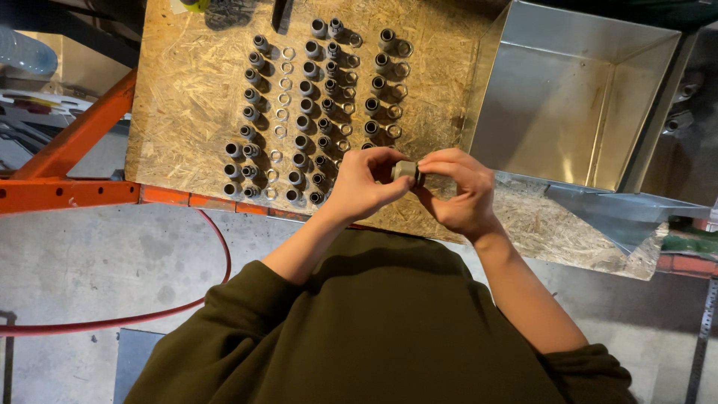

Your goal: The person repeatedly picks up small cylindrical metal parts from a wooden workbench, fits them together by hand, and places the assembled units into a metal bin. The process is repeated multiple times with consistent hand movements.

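Both your left hand [363, 183] and right hand [460, 191] pinch one metal fitting [406, 171]; beyond it, rows of fittings [310, 112] await, the metal bin [568, 105] looks empty.

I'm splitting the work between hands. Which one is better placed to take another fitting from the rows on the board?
Probably the left hand. It sits beside the rows of fittings, while the right hand is farther off, nearer the metal tray. Both pinch one small fitting now.
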